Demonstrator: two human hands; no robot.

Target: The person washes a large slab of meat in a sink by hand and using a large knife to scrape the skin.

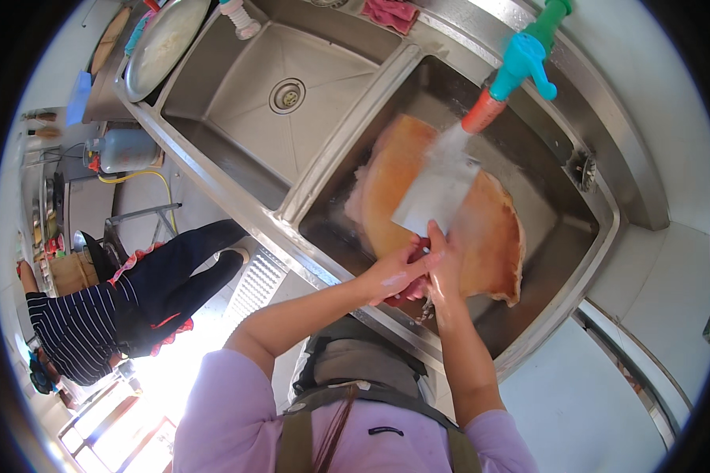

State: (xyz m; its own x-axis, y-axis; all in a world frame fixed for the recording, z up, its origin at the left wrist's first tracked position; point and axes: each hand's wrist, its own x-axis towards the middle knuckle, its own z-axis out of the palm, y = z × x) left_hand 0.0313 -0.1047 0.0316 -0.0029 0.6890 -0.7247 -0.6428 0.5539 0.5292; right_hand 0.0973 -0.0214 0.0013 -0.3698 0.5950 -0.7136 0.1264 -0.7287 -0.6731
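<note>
A slab of skin-on meat [492, 236], likely pork, lies skin up in the right sink basin [553, 248]. Above it, a cleaver [432, 198] with a broad metal blade points away from me, under water from the orange spout [483, 111]. My right hand [447, 260] grips the cleaver near its handle, with a finger against the blade's base. My left hand [401, 273] is pressed up to the right one around the handle; its grip is partly hidden. Both hands are wet, and water drips below them.
A turquoise tap [518, 65] overhangs the basin. To the left are a second basin [325, 71] with a drain and a round metal lid or tray [165, 50]. A pink cloth [390, 15] lies on the back ledge. Another person [118, 307] is beyond the sink, near a gas cylinder [129, 151].
</note>
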